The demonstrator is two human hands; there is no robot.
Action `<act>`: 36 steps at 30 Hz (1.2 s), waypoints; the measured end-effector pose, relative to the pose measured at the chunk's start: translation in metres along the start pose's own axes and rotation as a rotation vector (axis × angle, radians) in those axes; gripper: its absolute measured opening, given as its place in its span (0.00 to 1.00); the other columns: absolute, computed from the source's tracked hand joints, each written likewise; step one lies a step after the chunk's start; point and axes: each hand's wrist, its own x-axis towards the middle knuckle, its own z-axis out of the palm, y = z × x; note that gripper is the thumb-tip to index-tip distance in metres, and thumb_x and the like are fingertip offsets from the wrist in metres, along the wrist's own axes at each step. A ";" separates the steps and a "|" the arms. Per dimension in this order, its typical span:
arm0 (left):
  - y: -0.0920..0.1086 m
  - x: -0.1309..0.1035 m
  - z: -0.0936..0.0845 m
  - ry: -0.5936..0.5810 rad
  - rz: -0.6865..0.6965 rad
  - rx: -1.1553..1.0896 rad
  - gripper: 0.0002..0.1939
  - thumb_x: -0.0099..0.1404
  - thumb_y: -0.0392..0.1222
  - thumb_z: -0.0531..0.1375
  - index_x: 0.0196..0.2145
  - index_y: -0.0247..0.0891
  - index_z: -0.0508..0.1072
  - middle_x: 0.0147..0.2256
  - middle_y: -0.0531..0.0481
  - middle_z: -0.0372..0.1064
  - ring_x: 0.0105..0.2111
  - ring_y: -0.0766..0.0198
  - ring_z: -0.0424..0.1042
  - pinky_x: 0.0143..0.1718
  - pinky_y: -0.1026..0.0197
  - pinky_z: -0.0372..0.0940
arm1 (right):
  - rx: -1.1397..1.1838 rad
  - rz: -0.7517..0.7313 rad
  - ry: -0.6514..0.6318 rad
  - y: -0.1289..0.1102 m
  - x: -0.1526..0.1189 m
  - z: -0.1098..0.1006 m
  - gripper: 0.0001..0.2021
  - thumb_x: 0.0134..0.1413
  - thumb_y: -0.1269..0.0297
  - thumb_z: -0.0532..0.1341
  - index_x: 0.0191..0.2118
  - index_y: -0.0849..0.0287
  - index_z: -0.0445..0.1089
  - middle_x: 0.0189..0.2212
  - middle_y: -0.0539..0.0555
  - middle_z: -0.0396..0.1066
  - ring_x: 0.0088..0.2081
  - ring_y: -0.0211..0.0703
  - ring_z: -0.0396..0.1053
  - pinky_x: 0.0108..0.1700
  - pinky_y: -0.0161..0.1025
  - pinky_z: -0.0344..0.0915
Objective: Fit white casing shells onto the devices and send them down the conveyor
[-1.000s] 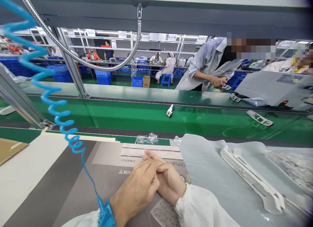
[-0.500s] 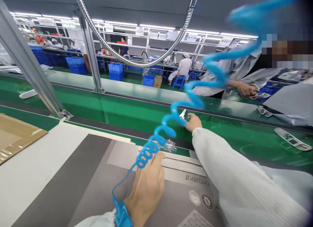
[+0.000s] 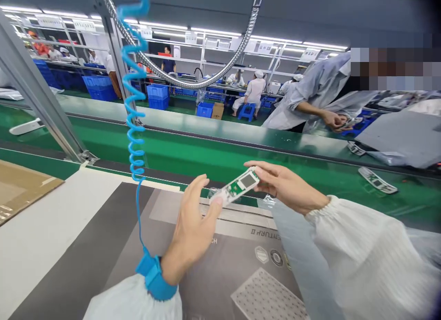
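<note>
In my right hand (image 3: 287,184) is a slim white casing (image 3: 225,197) with a green circuit board and a small grey screen showing. The thumb and fingers pinch its upper right end, and it tilts down toward the left. My left hand (image 3: 193,223), with a blue wrist strap (image 3: 156,277) round the wrist, is at the lower left end. Its thumb overlaps that end, while the fingers stay spread and apart from the thumb. Below both hands lies a grey printed cardboard sheet (image 3: 138,255). A scrap of clear plastic (image 3: 214,191) shows behind the casing.
A green conveyor belt (image 3: 193,154) runs across ahead. Another open casing (image 3: 378,180) lies on it at right, and a white piece (image 3: 25,126) at left. A blue coiled cord (image 3: 135,113) hangs left of my hands. Across the belt, a co-worker (image 3: 310,99) handles a part.
My right hand has come back from the belt and now holds the casing over the cardboard. My left hand has risen to its other end and opened. The blue cord has swung left.
</note>
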 end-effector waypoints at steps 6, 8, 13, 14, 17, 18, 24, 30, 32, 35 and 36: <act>0.006 -0.012 0.012 -0.659 -0.339 -0.430 0.17 0.62 0.51 0.62 0.38 0.32 0.73 0.28 0.47 0.71 0.24 0.66 0.68 0.31 0.61 0.63 | -0.025 0.027 -0.043 0.004 -0.043 0.033 0.24 0.57 0.43 0.59 0.50 0.57 0.71 0.42 0.56 0.73 0.41 0.44 0.70 0.45 0.44 0.70; 0.006 -0.015 0.015 -0.633 -0.355 -0.429 0.16 0.61 0.51 0.62 0.34 0.32 0.73 0.22 0.52 0.66 0.21 0.69 0.63 0.27 0.64 0.58 | -0.131 -0.041 0.043 0.009 -0.047 0.032 0.26 0.59 0.42 0.56 0.51 0.57 0.71 0.45 0.57 0.73 0.43 0.46 0.70 0.45 0.44 0.69; 0.006 -0.015 0.014 -0.591 -0.349 -0.372 0.15 0.61 0.49 0.62 0.34 0.31 0.74 0.20 0.55 0.62 0.21 0.71 0.58 0.24 0.65 0.51 | -0.503 -0.339 0.130 0.006 -0.056 0.022 0.16 0.60 0.49 0.60 0.47 0.52 0.73 0.45 0.54 0.73 0.39 0.43 0.70 0.41 0.42 0.65; 0.006 -0.014 0.013 -0.591 -0.342 -0.375 0.15 0.60 0.49 0.62 0.34 0.32 0.73 0.21 0.55 0.62 0.21 0.71 0.58 0.24 0.65 0.51 | -0.614 -0.416 0.119 0.004 -0.056 0.022 0.13 0.60 0.51 0.61 0.45 0.52 0.73 0.45 0.54 0.73 0.40 0.44 0.69 0.41 0.41 0.64; 0.004 -0.014 0.014 -0.613 -0.336 -0.375 0.13 0.60 0.46 0.63 0.34 0.32 0.73 0.25 0.53 0.66 0.20 0.72 0.58 0.23 0.66 0.50 | -1.035 -0.638 0.129 0.000 -0.055 0.025 0.06 0.63 0.62 0.59 0.38 0.53 0.73 0.41 0.53 0.73 0.39 0.44 0.68 0.41 0.43 0.58; 0.003 -0.014 0.014 -0.607 -0.341 -0.371 0.12 0.60 0.46 0.62 0.34 0.33 0.73 0.25 0.52 0.67 0.20 0.72 0.58 0.23 0.65 0.50 | -1.170 -0.691 0.128 0.000 -0.053 0.027 0.07 0.64 0.65 0.57 0.36 0.54 0.72 0.38 0.53 0.73 0.38 0.44 0.67 0.41 0.44 0.56; 0.004 -0.009 0.013 -0.442 -0.420 -0.557 0.20 0.54 0.48 0.69 0.38 0.33 0.70 0.30 0.50 0.70 0.24 0.70 0.65 0.28 0.65 0.57 | -1.041 -0.745 0.134 -0.003 -0.049 0.040 0.10 0.66 0.67 0.52 0.31 0.55 0.63 0.34 0.53 0.71 0.36 0.44 0.65 0.41 0.44 0.56; -0.006 -0.002 0.015 -0.274 -0.503 -0.688 0.22 0.54 0.49 0.69 0.38 0.35 0.65 0.32 0.50 0.69 0.23 0.70 0.66 0.28 0.63 0.61 | -0.718 -0.617 0.231 -0.012 -0.047 0.060 0.13 0.66 0.57 0.48 0.29 0.52 0.57 0.36 0.55 0.71 0.38 0.49 0.67 0.40 0.44 0.61; -0.014 0.002 0.013 -0.137 -0.527 -0.703 0.18 0.57 0.48 0.67 0.37 0.35 0.65 0.33 0.50 0.68 0.24 0.71 0.66 0.29 0.62 0.63 | -0.732 -0.609 0.262 -0.008 -0.039 0.063 0.14 0.66 0.56 0.47 0.29 0.51 0.57 0.35 0.56 0.72 0.37 0.50 0.68 0.41 0.46 0.61; -0.019 0.008 0.006 -0.140 -0.455 -0.775 0.16 0.54 0.39 0.68 0.38 0.33 0.68 0.34 0.50 0.68 0.29 0.69 0.69 0.35 0.62 0.63 | -0.823 -0.423 0.234 0.018 -0.012 0.058 0.11 0.64 0.57 0.49 0.31 0.52 0.60 0.29 0.52 0.71 0.31 0.46 0.67 0.36 0.43 0.60; -0.018 0.008 0.004 -0.191 -0.412 -0.814 0.17 0.53 0.37 0.69 0.38 0.33 0.69 0.34 0.49 0.69 0.32 0.68 0.70 0.37 0.62 0.62 | -0.879 -0.343 0.213 0.031 -0.001 0.056 0.09 0.63 0.59 0.51 0.31 0.52 0.61 0.28 0.51 0.71 0.30 0.45 0.67 0.35 0.42 0.59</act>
